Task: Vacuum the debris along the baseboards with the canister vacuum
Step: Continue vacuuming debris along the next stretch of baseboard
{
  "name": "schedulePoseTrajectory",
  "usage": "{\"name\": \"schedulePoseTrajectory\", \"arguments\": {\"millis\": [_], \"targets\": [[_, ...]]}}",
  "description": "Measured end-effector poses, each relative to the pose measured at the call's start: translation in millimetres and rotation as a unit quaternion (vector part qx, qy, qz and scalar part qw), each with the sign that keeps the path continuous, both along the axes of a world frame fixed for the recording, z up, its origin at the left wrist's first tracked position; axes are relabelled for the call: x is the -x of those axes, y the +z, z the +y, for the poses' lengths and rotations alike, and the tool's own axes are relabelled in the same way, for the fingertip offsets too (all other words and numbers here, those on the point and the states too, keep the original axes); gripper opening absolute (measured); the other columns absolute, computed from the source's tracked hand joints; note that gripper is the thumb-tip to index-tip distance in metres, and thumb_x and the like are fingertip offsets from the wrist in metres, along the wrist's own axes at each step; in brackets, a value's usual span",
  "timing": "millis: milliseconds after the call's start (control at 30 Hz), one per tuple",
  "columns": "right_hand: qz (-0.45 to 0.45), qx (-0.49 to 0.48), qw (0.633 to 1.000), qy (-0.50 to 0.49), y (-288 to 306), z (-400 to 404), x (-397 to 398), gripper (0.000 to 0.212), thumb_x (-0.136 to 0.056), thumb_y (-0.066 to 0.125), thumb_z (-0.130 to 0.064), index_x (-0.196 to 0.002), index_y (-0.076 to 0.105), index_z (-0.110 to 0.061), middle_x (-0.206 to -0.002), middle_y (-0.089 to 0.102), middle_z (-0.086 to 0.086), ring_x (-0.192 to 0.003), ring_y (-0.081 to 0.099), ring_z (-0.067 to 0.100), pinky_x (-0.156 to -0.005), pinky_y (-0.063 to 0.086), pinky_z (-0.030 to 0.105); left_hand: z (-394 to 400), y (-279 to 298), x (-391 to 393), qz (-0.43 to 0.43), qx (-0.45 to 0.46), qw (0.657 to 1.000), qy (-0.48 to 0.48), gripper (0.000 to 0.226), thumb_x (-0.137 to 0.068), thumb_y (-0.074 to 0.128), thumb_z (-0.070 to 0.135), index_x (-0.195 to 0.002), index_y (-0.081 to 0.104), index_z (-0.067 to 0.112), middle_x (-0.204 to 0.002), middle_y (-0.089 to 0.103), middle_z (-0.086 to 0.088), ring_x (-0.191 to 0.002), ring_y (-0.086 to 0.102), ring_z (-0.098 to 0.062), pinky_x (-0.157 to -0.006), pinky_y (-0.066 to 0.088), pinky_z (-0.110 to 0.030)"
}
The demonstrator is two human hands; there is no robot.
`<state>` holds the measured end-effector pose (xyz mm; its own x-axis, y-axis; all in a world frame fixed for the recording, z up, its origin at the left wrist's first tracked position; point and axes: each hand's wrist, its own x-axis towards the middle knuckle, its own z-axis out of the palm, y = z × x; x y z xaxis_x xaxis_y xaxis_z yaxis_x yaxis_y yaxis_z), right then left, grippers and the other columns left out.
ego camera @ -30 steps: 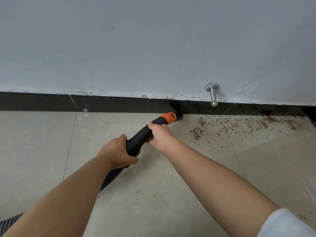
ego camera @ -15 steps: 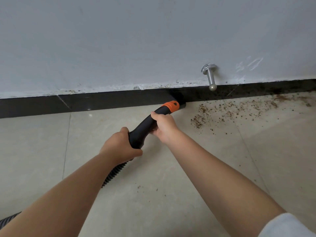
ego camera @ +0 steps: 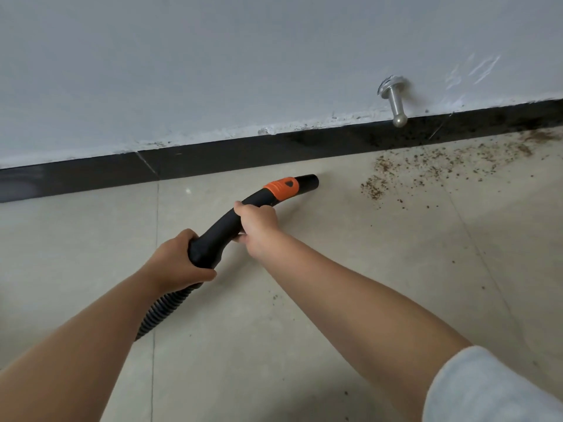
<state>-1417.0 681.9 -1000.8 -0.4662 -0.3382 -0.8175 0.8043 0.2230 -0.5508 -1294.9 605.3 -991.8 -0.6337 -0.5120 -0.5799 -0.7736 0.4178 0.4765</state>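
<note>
Pale floor tiles (ego camera: 335, 315) meet a black baseboard (ego camera: 243, 153) under a grey-white wall (ego camera: 213, 56); a metal door stop (ego camera: 394, 102) sticks out of the wall just above the baseboard, to the right. Head view, the only one: left hand (ego camera: 179, 263) wrapped round the rear of the black vacuum handle (ego camera: 225, 229), just where the ribbed hose (ego camera: 161, 309) joins it, fingers curled fully about it. Right hand (ego camera: 259, 223) grips the same handle further forward, behind the orange collar (ego camera: 281, 187), fingers closed around the tube. Nozzle tip (ego camera: 309, 180) sits low over the tile, near the baseboard but apart from it — contact with the floor cannot be told. Long axis of the handle runs from lower left to upper right, roughly along the wall line, so the open end points toward the debris (ego camera: 426, 172). That brown scatter lies to the right of the nozzle, near it, spreading rightward along the foot of the baseboard below the door stop and beyond. Judgement: right hand is the nearer one to the debris and steers; coming move is a push rightward along the handle's own axis, keeping the tip close to the baseboard edge. A few stray specks lie on the tile nearer the person.
</note>
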Motion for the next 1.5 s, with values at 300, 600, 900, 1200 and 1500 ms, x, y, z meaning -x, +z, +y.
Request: {"name": "schedulePoseTrajectory", "arguments": {"millis": [300,600,900,1200,1500], "targets": [[-0.006,0.007,0.997,-0.079,2,38,28,0.052,-0.09,0.06,-0.015,-0.135,0.038,-0.002,-0.13,0.05,0.016,-0.115,0.052,0.034,-0.074,0.053,0.041,18,7,38,0.008,-0.012,0.996,-0.091,0.042,-0.065,0.076,0.016,-0.096,0.047,0.015,-0.083,0.061,-0.004,-0.069,0.066,-0.019,-0.067,0.058,-0.036],[-0.015,0.005,0.993,-0.116,-5,70,20,0.051,-0.089,0.062,-0.015,-0.134,0.039,-0.004,-0.127,0.053,0.014,-0.113,0.055,0.032,-0.073,0.054,0.037,35,0,39,-0.008,-0.039,0.989,-0.139,0.044,-0.058,0.075,0.021,-0.093,0.049,0.018,-0.084,0.062,-0.004,-0.073,0.065,-0.02,-0.071,0.057,-0.037],[-0.034,0.048,0.987,-0.152,-4,78,4,0.052,-0.09,0.061,-0.014,-0.135,0.039,-0.004,-0.126,0.054,0.013,-0.111,0.057,0.029,-0.074,0.055,0.036,32,12,33,-0.032,0.0,0.981,-0.189,0.04,-0.065,0.076,0.014,-0.095,0.049,0.019,-0.081,0.061,0.001,-0.068,0.06,-0.009,-0.052,0.041,-0.015],[0.008,0.045,0.982,-0.184,3,126,37,0.039,-0.094,0.054,-0.012,-0.129,0.044,0.0,-0.123,0.056,0.017,-0.102,0.057,0.028,-0.077,0.05,0.039,78,10,72,-0.007,-0.015,0.975,-0.221,0.04,-0.066,0.074,0.022,-0.096,0.047,0.016,-0.081,0.059,0.003,-0.07,0.062,-0.013,-0.063,0.053,-0.026],[0.054,0.022,0.985,-0.161,3,143,59,0.037,-0.095,0.053,-0.016,-0.129,0.044,-0.002,-0.113,0.056,0.011,-0.1,0.056,0.025,-0.062,0.05,0.029,113,-1,88,0.01,0.004,0.982,-0.191,0.044,-0.068,0.072,0.032,-0.098,0.045,0.015,-0.082,0.055,0.004,-0.073,0.058,-0.014,-0.065,0.05,-0.029]]}}
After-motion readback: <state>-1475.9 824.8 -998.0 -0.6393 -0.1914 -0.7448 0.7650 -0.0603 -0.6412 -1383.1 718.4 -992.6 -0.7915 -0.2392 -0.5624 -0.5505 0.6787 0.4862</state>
